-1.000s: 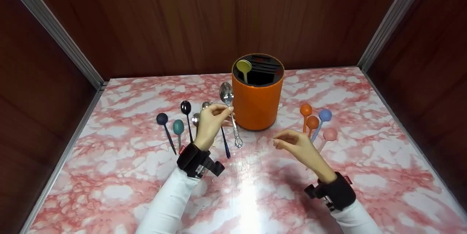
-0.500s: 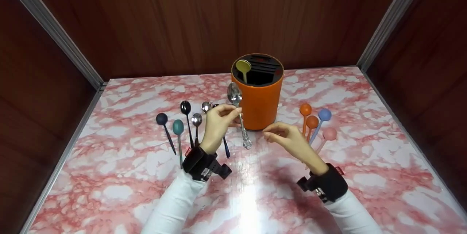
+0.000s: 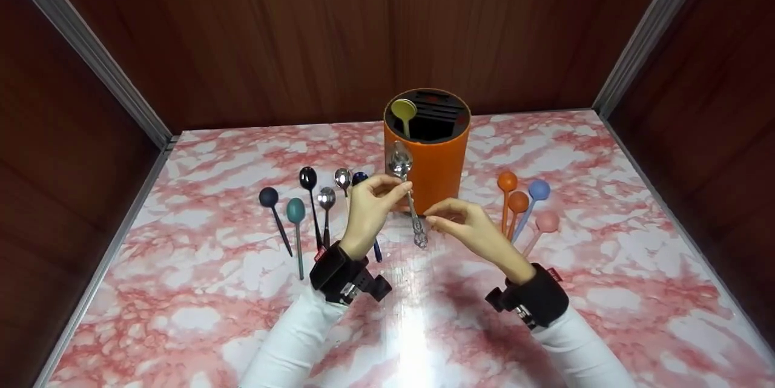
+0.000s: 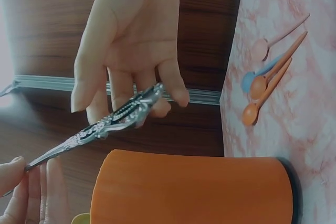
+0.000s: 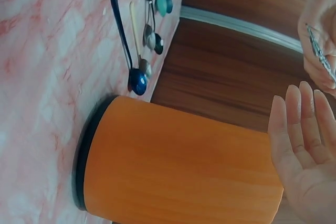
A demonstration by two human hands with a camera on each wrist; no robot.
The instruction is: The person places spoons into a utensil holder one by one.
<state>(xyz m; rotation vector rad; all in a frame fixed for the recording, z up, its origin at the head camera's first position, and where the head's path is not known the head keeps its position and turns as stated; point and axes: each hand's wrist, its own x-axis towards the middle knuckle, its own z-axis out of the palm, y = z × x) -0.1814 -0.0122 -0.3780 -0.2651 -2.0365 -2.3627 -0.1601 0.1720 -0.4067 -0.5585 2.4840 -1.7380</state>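
Silver spoon (image 3: 402, 163), head view: pinched between thumb and fingers of the left grip (image 3: 370, 212), bowl end up, nearer the camera than the orange holder (image 3: 433, 176) and outside it
Right grip (image 3: 466, 224), head view: thumb and fingers a little apart, just beside the handle; whether they touch it cannot be told
Done, head view: yellow-green spoon (image 3: 404, 109) stands in the holder, beyond the left grip
Left over, head view: on the desk (image 3: 200, 315), navy (image 3: 269, 197), teal (image 3: 296, 210), black (image 3: 308, 178) and two silver-bowled spoons (image 3: 327, 197) left of the left grip, a blue spoon (image 3: 378, 252) partly hidden by it; two orange (image 3: 507, 182), one periwinkle (image 3: 539, 190), one pink (image 3: 547, 221) right of the right grip; so the work looks barely begun
Ornate handle, left wrist view: crosses the right grip's fingers, hiding any contact; bowl cut off beyond the left grip
Straight fingers, right wrist view: right grip appears to hold nothing; left grip cropped, holder's opening out of sight
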